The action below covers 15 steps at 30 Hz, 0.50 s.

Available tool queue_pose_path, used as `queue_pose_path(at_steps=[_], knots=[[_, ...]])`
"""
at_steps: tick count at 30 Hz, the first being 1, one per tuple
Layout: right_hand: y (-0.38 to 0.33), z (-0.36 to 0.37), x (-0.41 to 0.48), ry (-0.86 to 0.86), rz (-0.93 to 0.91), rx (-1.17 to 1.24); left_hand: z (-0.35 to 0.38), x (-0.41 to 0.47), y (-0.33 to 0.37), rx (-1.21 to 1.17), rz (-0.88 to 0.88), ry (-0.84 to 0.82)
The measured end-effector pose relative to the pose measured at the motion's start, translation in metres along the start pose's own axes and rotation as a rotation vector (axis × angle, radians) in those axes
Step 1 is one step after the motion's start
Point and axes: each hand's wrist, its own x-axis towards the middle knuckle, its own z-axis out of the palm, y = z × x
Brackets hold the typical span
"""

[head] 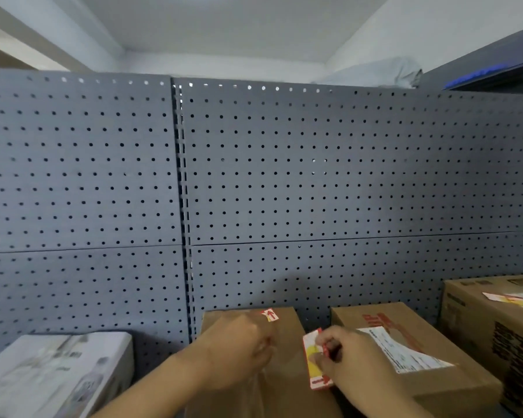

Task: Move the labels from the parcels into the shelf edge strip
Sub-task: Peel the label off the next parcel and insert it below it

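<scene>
Against the grey pegboard back panel point(314, 176): three brown parcels side by side, a white wrapped pack point(55, 375) at far left. Centre parcel point(284, 387): left hand point(239, 348) on its top, fingers curled shut; what they hold cannot be told. A small red-arrow label point(271, 315) remains at its rear edge, just beyond those knuckles. Right hand point(341, 357): fingers pinching a red-and-yellow label point(313, 360), long axis near upright, beside the middle parcel point(420, 357). Shelf edge strip: not in view.
</scene>
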Motion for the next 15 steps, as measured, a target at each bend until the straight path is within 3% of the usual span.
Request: queue_pose_path(at_steps=[15], knots=[[-0.012, -0.005, 0.008, 0.018, -0.159, 0.34, -0.001, -0.02, 0.003, -0.017, -0.082, 0.11]])
